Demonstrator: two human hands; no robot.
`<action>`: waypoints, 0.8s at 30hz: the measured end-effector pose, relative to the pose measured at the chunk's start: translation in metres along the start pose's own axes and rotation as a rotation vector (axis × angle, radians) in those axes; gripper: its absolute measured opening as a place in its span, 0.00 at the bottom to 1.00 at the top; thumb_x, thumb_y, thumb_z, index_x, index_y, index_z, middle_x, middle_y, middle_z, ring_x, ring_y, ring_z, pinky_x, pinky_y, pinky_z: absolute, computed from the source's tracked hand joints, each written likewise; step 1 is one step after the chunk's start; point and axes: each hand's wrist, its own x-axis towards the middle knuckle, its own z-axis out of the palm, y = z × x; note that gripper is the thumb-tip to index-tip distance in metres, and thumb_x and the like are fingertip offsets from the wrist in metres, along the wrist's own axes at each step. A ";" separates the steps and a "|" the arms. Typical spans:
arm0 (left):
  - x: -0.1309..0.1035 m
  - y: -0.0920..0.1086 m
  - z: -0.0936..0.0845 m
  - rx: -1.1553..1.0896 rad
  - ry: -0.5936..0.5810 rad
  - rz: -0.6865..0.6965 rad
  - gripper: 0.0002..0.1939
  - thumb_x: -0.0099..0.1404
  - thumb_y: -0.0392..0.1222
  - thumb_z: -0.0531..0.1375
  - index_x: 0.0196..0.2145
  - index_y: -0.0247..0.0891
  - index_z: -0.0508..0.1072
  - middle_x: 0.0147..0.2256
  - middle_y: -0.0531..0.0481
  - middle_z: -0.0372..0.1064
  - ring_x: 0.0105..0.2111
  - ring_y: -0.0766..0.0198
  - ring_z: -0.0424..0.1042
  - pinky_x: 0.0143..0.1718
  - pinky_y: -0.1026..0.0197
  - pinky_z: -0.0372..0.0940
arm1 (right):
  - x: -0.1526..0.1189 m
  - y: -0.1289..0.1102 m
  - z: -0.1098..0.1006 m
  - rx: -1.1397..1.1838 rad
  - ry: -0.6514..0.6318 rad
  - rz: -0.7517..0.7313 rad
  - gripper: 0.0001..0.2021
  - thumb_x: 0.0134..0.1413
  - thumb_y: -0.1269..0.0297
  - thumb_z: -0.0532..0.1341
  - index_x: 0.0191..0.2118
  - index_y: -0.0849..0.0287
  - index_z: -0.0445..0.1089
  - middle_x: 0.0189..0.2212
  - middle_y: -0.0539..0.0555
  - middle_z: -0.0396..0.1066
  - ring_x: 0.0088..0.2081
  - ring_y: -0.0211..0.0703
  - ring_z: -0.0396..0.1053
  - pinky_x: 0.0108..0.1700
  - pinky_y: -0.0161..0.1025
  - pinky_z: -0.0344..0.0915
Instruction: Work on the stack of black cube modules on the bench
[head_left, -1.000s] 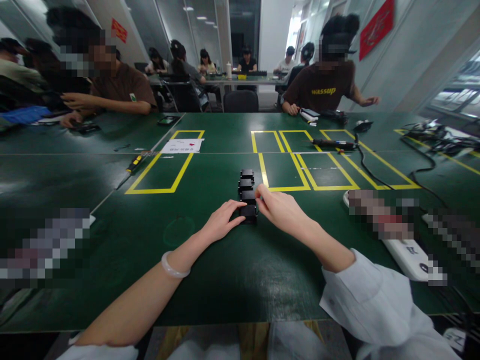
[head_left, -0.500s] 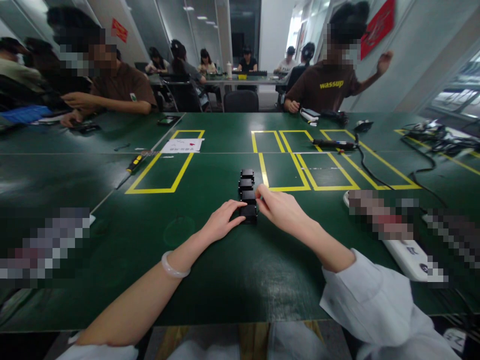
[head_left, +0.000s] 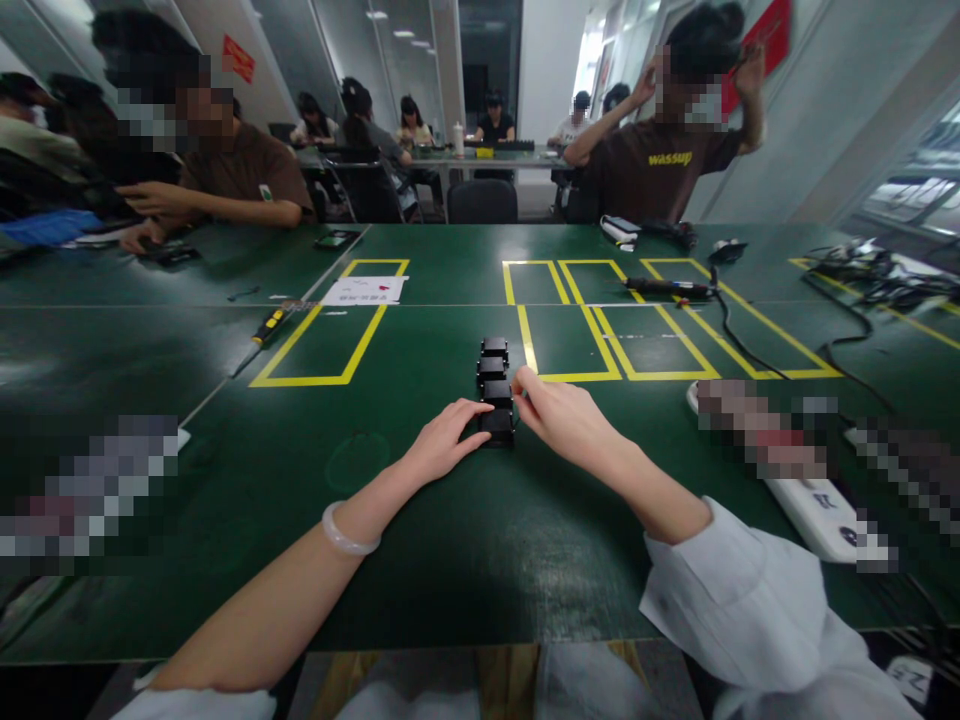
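Note:
Several small black blocks (head_left: 494, 368) stand in a row on the green table (head_left: 420, 560), running away from me. My left hand (head_left: 444, 440) has its thumb and index finger against the left side of the nearest black block (head_left: 497, 428). On the right of the row, my right hand (head_left: 559, 415) is closed, its fingertips pinched together beside the two nearest blocks. What lies between those fingertips is too small to make out.
Yellow tape outlines (head_left: 300, 382) mark the table. A white paper (head_left: 367, 290) and a yellow-black screwdriver (head_left: 270, 325) lie left. Right are a black tool (head_left: 667, 289), cables (head_left: 862, 275) and a white power strip (head_left: 806, 505). Two people sit opposite.
Both of my hands and the black blocks stay in place. The person opposite on the right has raised both hands to the head.

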 end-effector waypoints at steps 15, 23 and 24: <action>0.000 -0.002 0.001 0.001 -0.006 -0.001 0.19 0.68 0.50 0.52 0.55 0.44 0.62 0.50 0.46 0.63 0.51 0.54 0.64 0.51 0.52 0.61 | 0.000 -0.002 -0.002 -0.001 -0.014 0.003 0.09 0.64 0.64 0.45 0.43 0.59 0.59 0.32 0.53 0.72 0.28 0.37 0.67 0.26 0.34 0.47; 0.001 -0.002 0.001 0.011 -0.005 -0.003 0.19 0.68 0.50 0.52 0.54 0.44 0.63 0.49 0.47 0.64 0.50 0.54 0.64 0.51 0.52 0.61 | 0.000 -0.001 -0.001 -0.051 -0.039 0.025 0.10 0.65 0.61 0.45 0.42 0.59 0.60 0.29 0.53 0.72 0.27 0.39 0.68 0.25 0.34 0.45; 0.001 -0.002 0.001 0.009 -0.005 -0.002 0.19 0.68 0.49 0.53 0.54 0.44 0.63 0.49 0.47 0.64 0.50 0.54 0.64 0.51 0.52 0.61 | 0.000 -0.001 -0.002 -0.037 -0.036 0.022 0.10 0.65 0.62 0.45 0.42 0.59 0.59 0.30 0.53 0.72 0.27 0.39 0.68 0.25 0.34 0.45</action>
